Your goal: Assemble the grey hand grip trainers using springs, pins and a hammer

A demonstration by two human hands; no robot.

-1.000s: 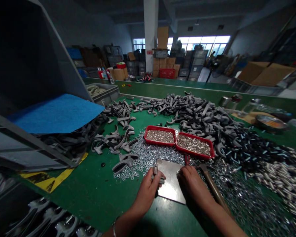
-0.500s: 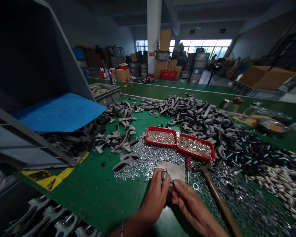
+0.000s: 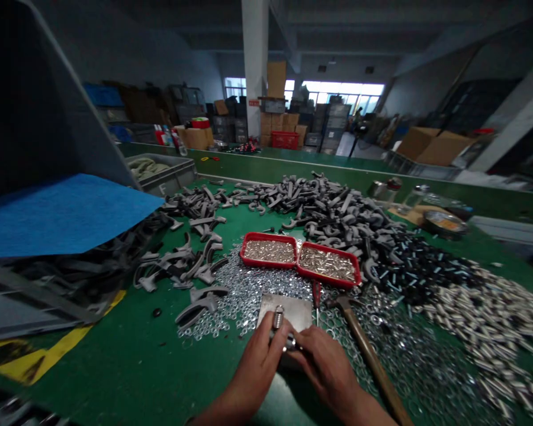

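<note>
My left hand (image 3: pixel 260 358) is closed around a metal coil spring (image 3: pixel 278 317), which stands up between thumb and forefinger. Just beside it, a shiny metal piece (image 3: pixel 290 342) shows between the two hands; its full shape is hidden. My right hand (image 3: pixel 327 362) has its fingers pressed together at that piece, and whatever lies inside its grip is covered. Both hands are over the near edge of a flat metal plate (image 3: pixel 288 307) on the green table. Loose washers and nuts (image 3: pixel 249 296) are scattered just beyond and to the left.
Two red trays (image 3: pixel 266 264) of small metal pins stand behind the plate. A screwdriver (image 3: pixel 317 296) and a wooden-handled hammer (image 3: pixel 371 352) lie to the right. Grey handles (image 3: pixel 337 207) are heaped beyond, with black-headed bolts (image 3: pixel 404 272) and metal sleeves (image 3: pixel 484 319) farther right. A grey crate (image 3: pixel 39 296) stands left.
The view has turned right, so the table's things sit farther left. My right hand has rolled over, its back now more upward, and a shiny piece shows between the hands.
</note>
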